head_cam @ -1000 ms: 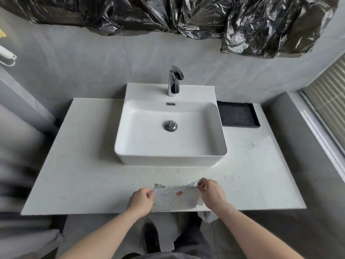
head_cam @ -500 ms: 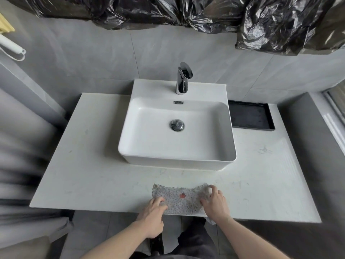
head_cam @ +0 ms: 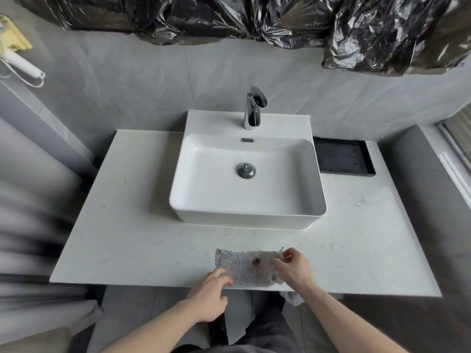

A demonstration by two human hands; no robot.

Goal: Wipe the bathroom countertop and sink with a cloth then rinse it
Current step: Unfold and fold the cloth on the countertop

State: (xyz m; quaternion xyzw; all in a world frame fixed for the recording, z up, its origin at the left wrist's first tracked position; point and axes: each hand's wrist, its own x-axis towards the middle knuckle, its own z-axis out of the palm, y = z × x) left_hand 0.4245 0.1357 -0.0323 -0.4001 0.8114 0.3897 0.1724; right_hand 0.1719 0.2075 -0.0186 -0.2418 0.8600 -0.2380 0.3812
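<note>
A thin, pale grey speckled cloth (head_cam: 248,267) with a small red mark near its middle lies spread flat at the front edge of a white, faintly veined stone countertop (head_cam: 132,240), its long axis running left to right, parallel to that edge and to the front wall of the basin behind it. Its near edge reaches the counter's lip. The left hand (head_cam: 210,293) rests at the cloth's near left corner, fingers curled and their tips pressing down on the fabric rather than gripping it. The right hand (head_cam: 293,267) pinches the cloth's right end between thumb and fingers, the far right corner lifted slightly off the stone.

Behind the cloth, set apart from it by a strip of bare counter, stands a white rectangular ceramic vessel sink (head_cam: 248,210) with a chrome pop-up drain (head_cam: 246,170) in its floor and a chrome overflow slot on its back wall. A tall chrome single-lever faucet (head_cam: 252,108) rises from the sink's rear ledge. A shallow black rectangular tray (head_cam: 342,159) sits on the counter just beside the sink's right rear corner. The walls are large grey tiles; crumpled black plastic sheeting (head_cam: 254,16) hangs across the top. A white handle on a yellow mount (head_cam: 17,52) projects from the left wall. Grey floor tiles and dark trousers show below the counter.
</note>
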